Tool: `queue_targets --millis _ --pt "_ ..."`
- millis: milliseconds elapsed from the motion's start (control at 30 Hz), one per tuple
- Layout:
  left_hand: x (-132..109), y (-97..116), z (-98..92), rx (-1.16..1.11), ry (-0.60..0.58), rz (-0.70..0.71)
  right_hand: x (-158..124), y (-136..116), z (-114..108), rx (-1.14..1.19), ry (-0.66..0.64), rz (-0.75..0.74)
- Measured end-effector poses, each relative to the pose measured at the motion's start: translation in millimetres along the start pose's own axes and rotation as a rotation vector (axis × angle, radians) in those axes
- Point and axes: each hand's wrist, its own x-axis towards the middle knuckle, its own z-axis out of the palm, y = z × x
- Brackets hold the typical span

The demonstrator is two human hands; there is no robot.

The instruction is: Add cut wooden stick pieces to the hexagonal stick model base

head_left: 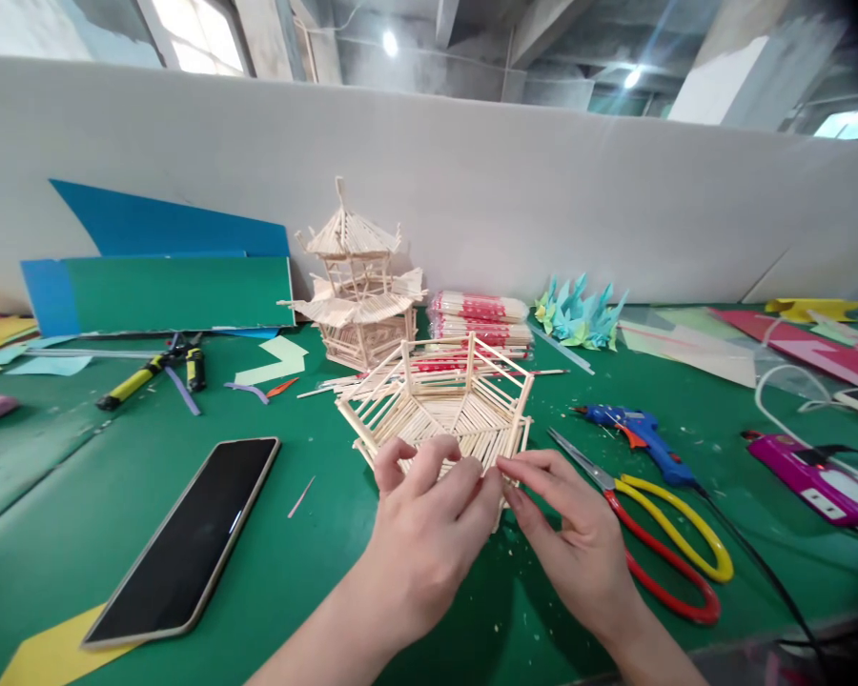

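An open-topped polygonal frame of thin wooden sticks [464, 419] sits on the green table in front of me. It has a slatted floor, upright posts and sloping rails. My left hand [429, 534] curls its fingers over the near side of this frame and covers part of it. At the near right corner, the thumb and fingers of my right hand [576, 529] pinch together against the frame. Whether a separate small stick lies between those fingertips is hidden. Behind the frame stands a two-tiered pagoda model [357, 286] made of the same sticks.
Scissors [676, 543] and a blue glue gun [640, 438] lie right of the frame, with a purple power strip [815, 476] beyond. On the left are a phone [186, 543] and pliers [157, 372]. Bagged stick bundles [479, 319] and folded paper [579, 310] sit behind.
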Motion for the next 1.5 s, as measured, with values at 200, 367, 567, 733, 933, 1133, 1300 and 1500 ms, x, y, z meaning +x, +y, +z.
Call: queue_targets --millis 200,367,567,733,933,1133,1300,1500 --pt "-1 1 0.7 0.002 -0.008 -0.004 0 0 0 0.007 -0.020 0.006" --pt "0 2 -8.5 0.014 0.007 -0.035 -4 1 1 0.064 -0.034 0.071" --pt "-16 -14 -32.5 -0.030 0.243 -0.264 -13 9 -2 0.345 0.266 0.294" --pt "-43 -27 -32.5 -0.122 0.271 -0.383 -9 14 -8 0.530 0.337 0.331" --pt "-50 -20 -20.9 -0.109 0.211 -0.407 -5 2 5 0.535 0.360 0.601" --pt "-42 -20 -17.8 -0.077 0.189 -0.395 -16 2 19 0.255 0.230 0.453" --pt "-38 -22 -16.8 -0.087 0.214 -0.385 -14 -3 20 0.172 0.166 0.294" --pt "-37 -23 -15.6 -0.085 0.229 -0.373 -12 -6 21 0.168 0.160 0.267"
